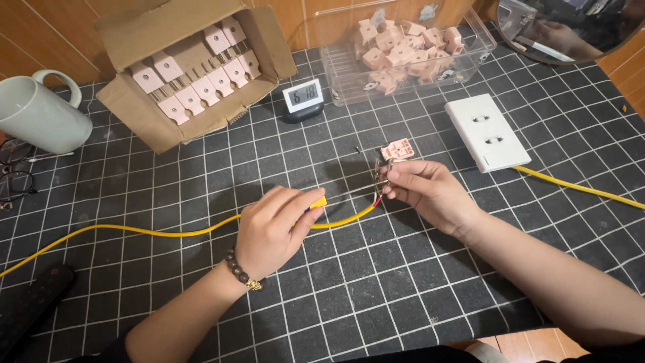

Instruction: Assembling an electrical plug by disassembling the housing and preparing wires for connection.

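My left hand [274,228] is closed around a yellow-handled tool [317,202] and rests on the dark gridded mat. A yellow cable [154,232] runs from the left edge under that hand toward my right hand [426,191]. The right hand pinches the cable's stripped end and the metal prongs [381,176] attached there. A pink plug half [397,149] lies just beyond the right fingers, apart from them.
An open cardboard box [195,67] of pink plugs sits at the back left, a clear plastic bin [403,50] of pink parts at the back. Also present: small digital clock [303,98], white socket block [486,131] with yellow cable, pale mug [40,114], glasses [13,175].
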